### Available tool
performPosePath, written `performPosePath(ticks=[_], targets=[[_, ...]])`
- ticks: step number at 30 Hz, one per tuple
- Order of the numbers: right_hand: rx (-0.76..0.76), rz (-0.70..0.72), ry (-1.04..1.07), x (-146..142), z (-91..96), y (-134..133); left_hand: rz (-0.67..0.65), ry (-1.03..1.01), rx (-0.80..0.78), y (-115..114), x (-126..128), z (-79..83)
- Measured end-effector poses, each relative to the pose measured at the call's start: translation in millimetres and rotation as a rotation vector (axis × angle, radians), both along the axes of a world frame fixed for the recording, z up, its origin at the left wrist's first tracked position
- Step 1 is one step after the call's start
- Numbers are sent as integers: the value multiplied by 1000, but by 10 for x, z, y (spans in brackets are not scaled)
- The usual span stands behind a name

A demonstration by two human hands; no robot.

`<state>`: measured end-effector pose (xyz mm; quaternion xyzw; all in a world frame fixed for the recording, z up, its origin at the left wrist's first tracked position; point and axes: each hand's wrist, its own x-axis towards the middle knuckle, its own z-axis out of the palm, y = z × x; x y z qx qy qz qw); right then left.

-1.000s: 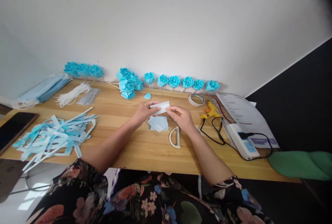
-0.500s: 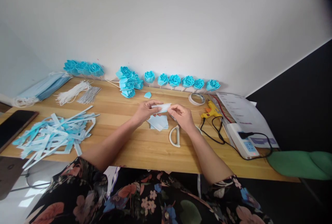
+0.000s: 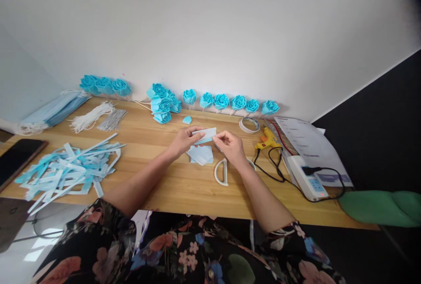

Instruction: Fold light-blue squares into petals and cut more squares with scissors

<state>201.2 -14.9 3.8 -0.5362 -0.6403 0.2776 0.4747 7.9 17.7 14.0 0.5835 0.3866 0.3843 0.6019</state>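
Both of my hands hold one small pale blue fabric piece [image 3: 205,134] a little above the wooden table [image 3: 184,187]. My left hand [image 3: 183,140] pinches its left end and my right hand [image 3: 231,145] pinches its right end. Under the hands lies a small stack of cut blue fabric pieces [image 3: 200,155]. A white D-shaped plastic template [image 3: 221,173] rests just below my right hand. A single small blue scrap [image 3: 187,120] sits beyond my left hand.
Blue fabric roses [image 3: 230,103] line the wall. A tape roll [image 3: 249,124], yellow glue gun [image 3: 267,139] with black cord, white power strip [image 3: 307,177] and papers lie right. Cut blue strips [image 3: 69,170], ear loops [image 3: 90,118], masks [image 3: 52,110] and a phone [image 3: 16,157] lie left.
The fabric piece between my hands has been turned and tilted slightly; both hands stay in nearly the same place above the stack.
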Motion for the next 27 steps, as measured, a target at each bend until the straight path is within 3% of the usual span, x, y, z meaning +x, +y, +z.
performPosePath(ticks=[7, 12, 16, 21, 27], targets=[[-5, 11, 16, -3, -12, 2, 15, 121, 129, -12, 16, -10], [-72, 170, 189, -5, -28, 34, 46, 182, 297, 34, 1, -77], [-125, 223, 151, -4, -34, 35, 22, 247, 414, 20, 6, -79], [-121, 203, 64, -12, -64, 18, 70, 74, 334, -22, 34, -44], [-86, 207, 105, -41, -50, 7, 27, -123, 145, -44, 30, 43]])
